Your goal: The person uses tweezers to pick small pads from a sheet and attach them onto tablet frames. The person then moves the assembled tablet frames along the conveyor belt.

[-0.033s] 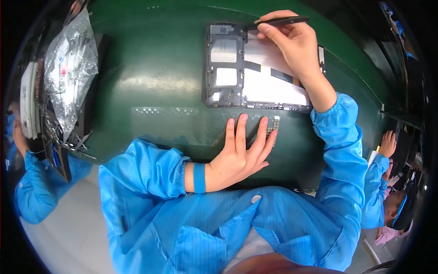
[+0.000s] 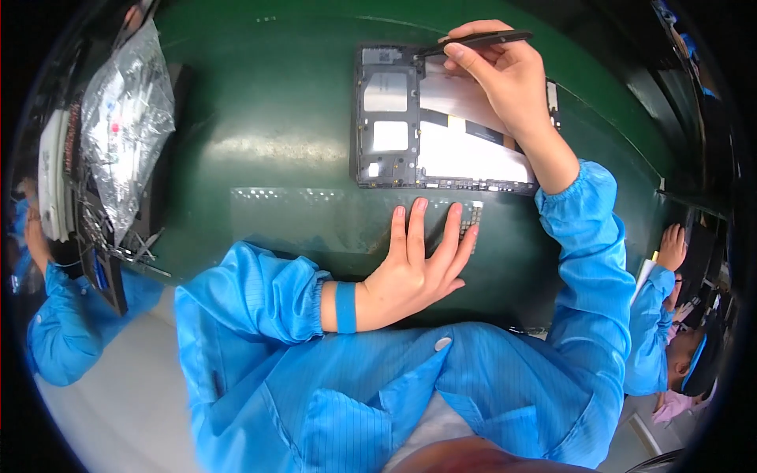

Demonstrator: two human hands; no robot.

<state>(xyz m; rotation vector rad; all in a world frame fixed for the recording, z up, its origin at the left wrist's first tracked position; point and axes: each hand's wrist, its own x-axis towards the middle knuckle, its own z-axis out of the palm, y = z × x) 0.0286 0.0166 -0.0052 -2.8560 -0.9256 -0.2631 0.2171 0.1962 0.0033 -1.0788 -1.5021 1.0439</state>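
Head view, tweezers [image 2: 505,36] crosswise, pointing left, possibly touching frame [image 2: 388,116]

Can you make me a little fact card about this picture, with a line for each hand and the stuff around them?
Right hand: holds tweezers
Tweezers: black, thin tip over the device's far edge; touching or not, can't tell
Device: open, flat, rectangular, black-framed
Left hand: palm down, fingers spread over the sheet
Sheet: see-through, nearer the person than the device
Wristband: blue, left wrist
Table: green
Bag: clear, shiny, far left
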